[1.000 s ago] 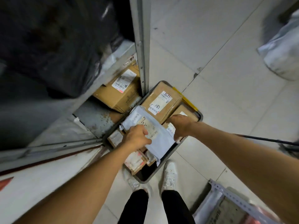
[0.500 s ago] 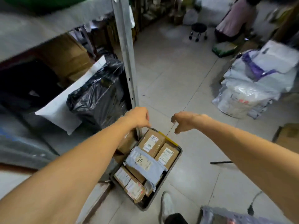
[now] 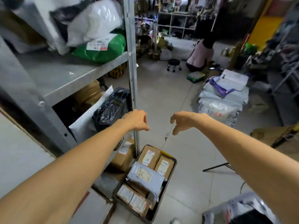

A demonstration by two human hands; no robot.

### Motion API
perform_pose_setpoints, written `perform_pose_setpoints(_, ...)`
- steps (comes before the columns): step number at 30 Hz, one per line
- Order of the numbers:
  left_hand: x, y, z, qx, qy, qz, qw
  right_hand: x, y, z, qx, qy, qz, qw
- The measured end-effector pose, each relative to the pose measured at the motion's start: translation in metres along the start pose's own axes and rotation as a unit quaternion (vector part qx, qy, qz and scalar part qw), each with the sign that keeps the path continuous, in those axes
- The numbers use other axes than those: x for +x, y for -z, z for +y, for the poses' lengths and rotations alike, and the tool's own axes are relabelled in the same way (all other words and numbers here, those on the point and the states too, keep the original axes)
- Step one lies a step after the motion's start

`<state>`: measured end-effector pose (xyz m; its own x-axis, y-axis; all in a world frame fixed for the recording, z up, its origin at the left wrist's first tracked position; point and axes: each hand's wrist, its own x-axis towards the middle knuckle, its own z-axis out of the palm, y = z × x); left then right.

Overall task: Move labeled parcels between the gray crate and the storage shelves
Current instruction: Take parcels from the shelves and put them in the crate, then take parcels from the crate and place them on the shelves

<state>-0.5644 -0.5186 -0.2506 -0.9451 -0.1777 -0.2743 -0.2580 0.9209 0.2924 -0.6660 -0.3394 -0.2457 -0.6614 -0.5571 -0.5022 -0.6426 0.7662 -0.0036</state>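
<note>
— Entry one, gray crate [image 3: 161,197] — location?
— On the floor [image 3: 186,159], just beside the foot of the shelf post [image 3: 131,78]. Packed with labeled parcels: brown boxes [image 3: 149,156] side by side at the far end, a gray mailer bag [image 3: 145,177] lying across the middle, more boxes at the near end.
— Left grip [image 3: 137,121]?
— Released. Fingers loosely curled, nothing held, raised above the crate and in front of the post.
— Right grip [image 3: 182,120]?
— Released as well. Fingers hanging loosely, nothing held, apart from the left.
— Shelves [image 3: 64,75]?
— Metal. Upper level: green bag [image 3: 103,50] under a white bag [image 3: 95,21]. Level below: black bag [image 3: 111,107]. Bottom level: lone box [image 3: 123,156] with a label, just beside the crate.
</note>
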Motion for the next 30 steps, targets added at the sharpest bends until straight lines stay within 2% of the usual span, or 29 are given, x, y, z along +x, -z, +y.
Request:
perform_pose_setpoints(6, -0.072, 0.014, -0.026, -0.027, 0.064, 0.032, 0.997, -0.036, 0.023, -0.049, -0.025, 0.064, 0.01, 0.998)
perform_pose_setpoints(10, -0.13, 0.015, -0.044, -0.053, 0.151, 0.075, 0.984, -0.058, 0.031, -0.099, -0.085, 0.17, 0.018, 0.982)
perform_pose_setpoints(14, -0.206, 0.006, -0.058, -0.057, 0.256, 0.092, 0.961, -0.074, 0.023, -0.158, -0.152, 0.291, 0.025, 0.944)
perform_pose_setpoints(22, -0.4, -0.017, -0.072, -0.098, 0.467, 0.163, 0.863, -0.163, -0.005, -0.298, -0.157, 0.465, 0.031, 0.871)
perform_pose_setpoints(26, -0.504, -0.041, -0.059, -0.122, 0.545, 0.208, 0.803, -0.224, -0.032, -0.365, -0.206, 0.542, 0.028, 0.815)
perform_pose_setpoints(30, -0.61, -0.08, -0.025, -0.134, 0.619, 0.223, 0.741, -0.304, -0.07, -0.418, -0.247, 0.621, 0.018, 0.743)
